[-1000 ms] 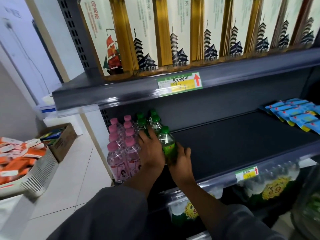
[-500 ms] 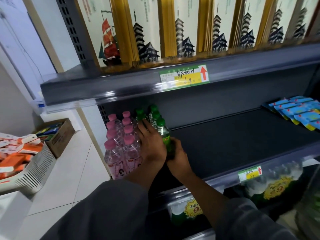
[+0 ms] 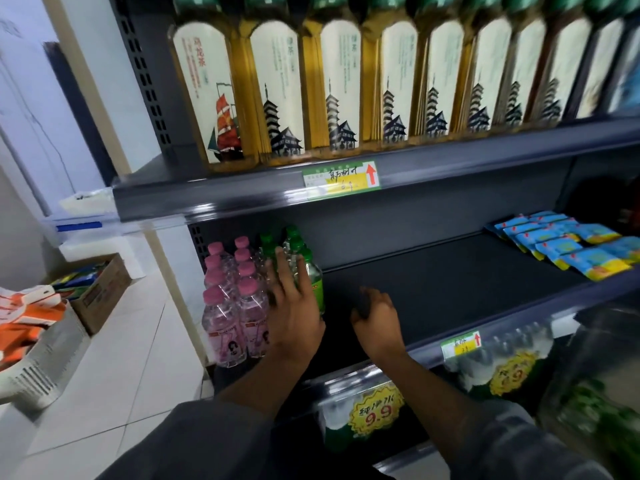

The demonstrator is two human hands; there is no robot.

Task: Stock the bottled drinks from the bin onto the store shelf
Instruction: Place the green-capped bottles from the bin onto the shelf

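Pink-capped bottles (image 3: 230, 306) stand in two rows at the left end of the dark middle shelf (image 3: 450, 282). Green-capped bottles (image 3: 294, 251) stand just right of them. My left hand (image 3: 294, 313) lies flat, fingers spread, against the front green bottle (image 3: 316, 282). My right hand (image 3: 377, 323) hovers over the bare shelf to the right, fingers loosely curled and holding nothing. The bin is a blurred clear container (image 3: 595, 393) at the lower right, with green inside.
Tall tea bottles (image 3: 346, 88) fill the shelf above. Blue snack packets (image 3: 571, 244) lie at the right of the middle shelf. Water packs with a 9.9 tag (image 3: 375, 414) sit below. A white basket (image 3: 38, 362) and a cardboard box (image 3: 100, 292) stand on the floor at the left.
My right hand has let go of the front green bottle and drawn back to the right. My left hand has flattened against that bottle. The view has tilted up a little.
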